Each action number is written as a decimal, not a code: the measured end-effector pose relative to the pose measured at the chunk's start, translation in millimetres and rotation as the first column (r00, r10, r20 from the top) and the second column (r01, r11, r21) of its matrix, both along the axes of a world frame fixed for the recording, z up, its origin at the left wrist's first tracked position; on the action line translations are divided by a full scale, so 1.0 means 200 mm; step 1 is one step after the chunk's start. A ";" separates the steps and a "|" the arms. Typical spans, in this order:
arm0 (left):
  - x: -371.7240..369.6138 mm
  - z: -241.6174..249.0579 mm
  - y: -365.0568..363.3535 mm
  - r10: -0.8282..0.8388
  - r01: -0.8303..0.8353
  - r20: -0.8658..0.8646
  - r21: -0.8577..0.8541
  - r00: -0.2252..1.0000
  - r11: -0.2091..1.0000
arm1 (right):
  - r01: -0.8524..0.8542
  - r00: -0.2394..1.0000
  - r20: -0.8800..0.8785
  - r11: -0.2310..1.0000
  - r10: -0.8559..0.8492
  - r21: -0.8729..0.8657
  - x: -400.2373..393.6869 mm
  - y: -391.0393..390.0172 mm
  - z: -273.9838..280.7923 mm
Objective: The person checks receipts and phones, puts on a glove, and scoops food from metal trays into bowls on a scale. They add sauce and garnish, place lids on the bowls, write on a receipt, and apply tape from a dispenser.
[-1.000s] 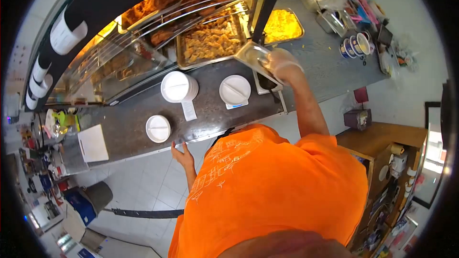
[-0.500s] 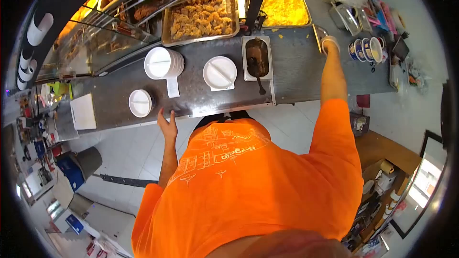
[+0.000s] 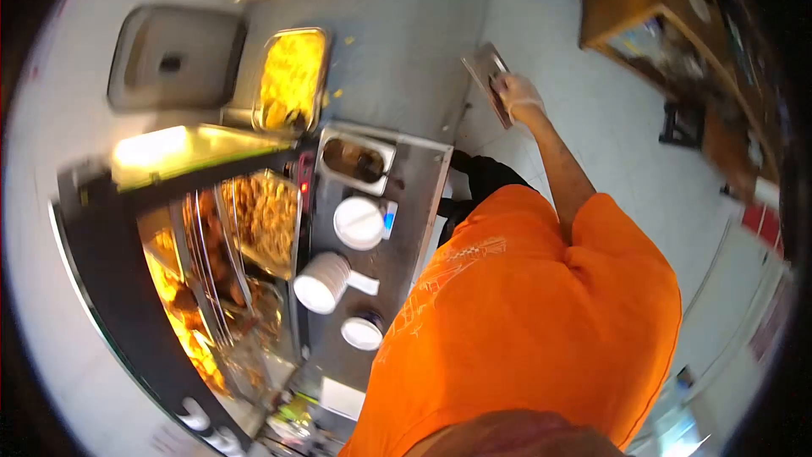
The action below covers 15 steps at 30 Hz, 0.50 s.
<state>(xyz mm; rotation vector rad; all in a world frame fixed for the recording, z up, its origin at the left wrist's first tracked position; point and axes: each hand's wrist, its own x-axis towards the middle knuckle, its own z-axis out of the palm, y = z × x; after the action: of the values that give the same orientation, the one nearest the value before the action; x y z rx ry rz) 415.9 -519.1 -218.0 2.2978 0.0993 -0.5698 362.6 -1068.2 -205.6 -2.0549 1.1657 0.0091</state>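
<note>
My right hand [image 3: 518,96], in a thin clear glove, is closed around the handle of a flat rectangular metal pan lid [image 3: 480,70]. The lid is held tilted beyond the counter's edge, over the floor. My left hand does not show; my orange-shirted body covers that side. On the counter [image 3: 397,59] sits a small steel pan with brown sauce [image 3: 342,156] and a dark ladle handle in it. Close by stand a round white lidded container [image 3: 359,222], a stack of white lids or bowls [image 3: 320,283] and a smaller white-topped cup [image 3: 362,333].
A tray of yellow food [image 3: 292,76] stands at the back, with bits scattered beside it. The lit glass display case [image 3: 169,178] holds a tray of fried pieces [image 3: 266,220]. A wooden shelf unit [image 3: 622,8] is at the upper right, past the tiled floor.
My view and body have turned to the right. The right hand has lifted the metal lid from the counter and carried it out past the edge. My left hand has gone out of view.
</note>
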 end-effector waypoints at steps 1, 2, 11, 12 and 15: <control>0.09 -0.01 -0.09 -0.074 0.074 -0.003 0.005 0.997 0.997 | 0.042 0.996 -0.081 0.997 -0.037 0.062 -0.15 -0.05 -0.04; 0.17 -0.01 -0.18 -0.138 0.138 -0.006 0.017 0.990 0.990 | 0.080 0.980 -0.186 0.994 -0.065 0.073 -0.31 -0.11 -0.19; 1.08 -0.15 -1.36 -0.560 0.559 -0.063 0.227 0.826 0.798 | 0.365 0.856 -0.480 0.881 -0.191 0.302 -0.43 -0.71 -1.14; 1.14 -0.19 -1.50 -0.586 0.590 -0.097 0.250 0.804 0.768 | 0.339 0.887 -0.424 0.880 -0.182 0.332 -0.37 -0.72 -1.34; 1.22 -0.34 -1.77 -0.613 0.651 -0.221 0.306 0.758 0.695 | 0.168 0.939 -0.339 0.934 -0.054 0.315 -0.12 -0.82 -1.79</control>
<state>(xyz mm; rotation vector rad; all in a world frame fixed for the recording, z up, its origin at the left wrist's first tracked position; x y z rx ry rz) 660.8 -873.4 -285.3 2.6515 -0.6284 -1.1016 338.9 -1232.7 -564.0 -1.7149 1.3724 0.4811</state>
